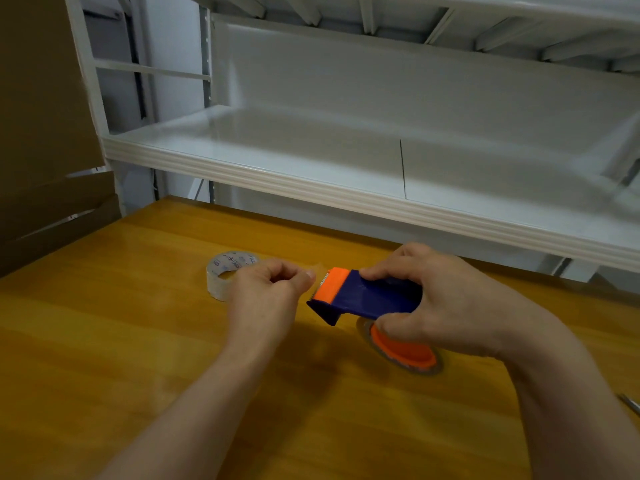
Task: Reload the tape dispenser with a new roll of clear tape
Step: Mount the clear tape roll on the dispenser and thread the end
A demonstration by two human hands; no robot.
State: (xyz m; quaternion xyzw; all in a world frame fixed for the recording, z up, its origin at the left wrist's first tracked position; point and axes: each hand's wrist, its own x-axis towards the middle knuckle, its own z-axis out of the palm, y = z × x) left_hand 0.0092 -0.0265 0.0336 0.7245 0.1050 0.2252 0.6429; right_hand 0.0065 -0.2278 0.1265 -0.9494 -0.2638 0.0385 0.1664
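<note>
Right hand (pixel 436 299) clamps the dispenser (pixel 370 296) above the table (pixel 104 341); left hand (pixel 273 289) pinches tape at its blade. Spare roll (pixel 227 273) lies left of it. Film may tear or stick to itself.

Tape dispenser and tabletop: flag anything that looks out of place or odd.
Nothing stands out. The right hand grips the tape dispenser, the left hand pinches by its orange end, and a clear tape roll lies flat on the wooden table.

Stockroom or packing area.
White metal shelving (pixel 381 188) stands behind a wooden table (pixel 138 341), with flattened cardboard (pixel 41 116) leaning at the left and tape roll (pixel 225 271) nearby.
</note>
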